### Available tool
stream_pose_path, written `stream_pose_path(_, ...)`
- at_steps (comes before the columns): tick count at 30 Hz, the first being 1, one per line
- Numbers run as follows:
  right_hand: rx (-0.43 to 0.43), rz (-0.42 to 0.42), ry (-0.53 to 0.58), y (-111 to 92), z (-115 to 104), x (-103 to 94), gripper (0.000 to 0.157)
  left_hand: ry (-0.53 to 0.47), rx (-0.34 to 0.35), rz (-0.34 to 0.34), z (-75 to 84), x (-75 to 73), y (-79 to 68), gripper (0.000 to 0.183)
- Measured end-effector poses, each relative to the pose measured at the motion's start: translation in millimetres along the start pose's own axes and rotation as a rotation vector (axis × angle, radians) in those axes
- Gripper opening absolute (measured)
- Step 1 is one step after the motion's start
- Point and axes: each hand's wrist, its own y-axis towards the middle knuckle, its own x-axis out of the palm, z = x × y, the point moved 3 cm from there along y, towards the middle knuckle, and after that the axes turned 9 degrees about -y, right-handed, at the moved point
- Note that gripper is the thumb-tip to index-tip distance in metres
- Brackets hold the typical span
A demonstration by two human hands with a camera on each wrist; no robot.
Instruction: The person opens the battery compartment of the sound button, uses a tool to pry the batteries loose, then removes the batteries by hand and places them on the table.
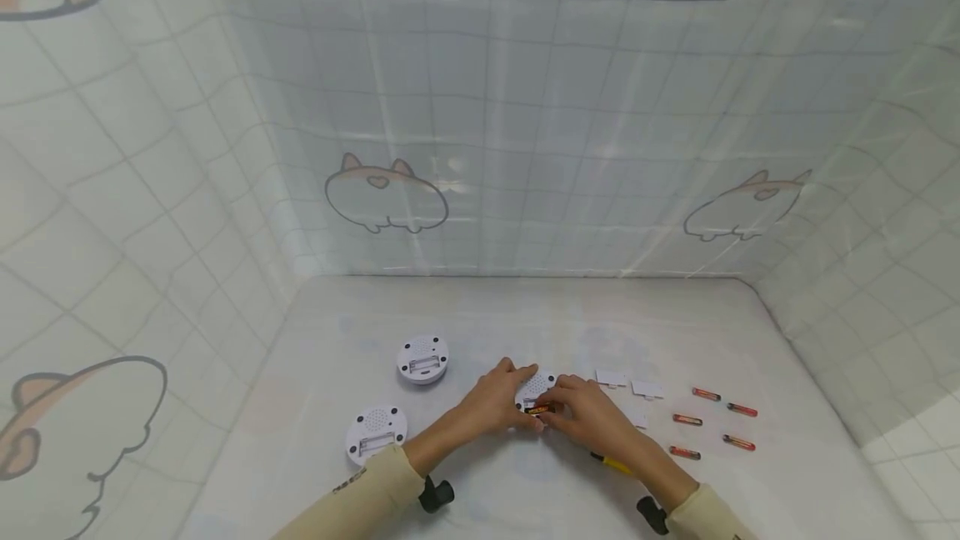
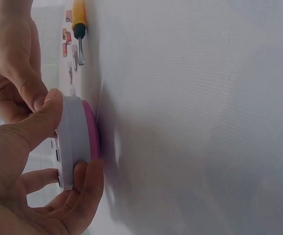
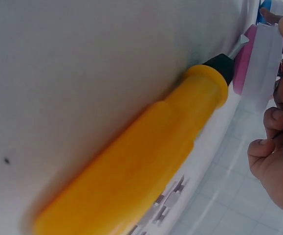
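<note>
My left hand [image 1: 495, 398] grips the edge of a round white device [image 1: 532, 388] with a pink underside [image 2: 93, 129]. Its thumb lies on the rim and the other fingers curl round the far side in the left wrist view. The device's face shows speaker holes and a battery compartment. Between the fingertips of my right hand [image 1: 588, 417] is a dark battery [image 1: 537, 409], held at that compartment. How far the battery sits inside is hidden by the fingers. A yellow-handled screwdriver [image 3: 141, 156] with a flat tip lies under the right forearm.
Two similar white devices [image 1: 423, 357] [image 1: 377, 430] with exposed battery compartments sit to the left. Right of the hands are white battery covers [image 1: 647, 389] and several red and black batteries [image 1: 686, 452]. Patterned white sheeting [image 1: 525, 190] rises behind the table and at both sides.
</note>
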Motion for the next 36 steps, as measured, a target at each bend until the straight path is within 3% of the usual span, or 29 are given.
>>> stream_pose_path(8, 0.009, -0.003, -0.017, 5.8, -2.4, -1.7, 0.009, 0.005, -0.008, 0.008, -2.5, -0.8, 1.6, 0.096)
stream_pose_path(14, 0.056, 0.035, 0.024, -9.8, 9.0, -9.1, 0.008, 0.0, 0.004, 0.006, 1.0, 2.3, 1.2, 0.094)
stream_pose_path(24, 0.311, 0.027, 0.069, -69.1, 52.3, -38.2, 0.016, -0.02, -0.015, 0.019, 1.0, 3.4, 0.4, 0.094)
stream_pose_path(30, 0.428, 0.056, 0.026, -119.1, 87.2, -51.9, 0.011, -0.04, -0.016, 0.022, 1.0, 2.6, -0.8, 0.094)
stream_pose_path(36, 0.547, 0.009, 0.02, -163.6, 117.6, -58.6, 0.005, -0.037, -0.017, 0.024, -0.1, 1.7, -1.5, 0.094)
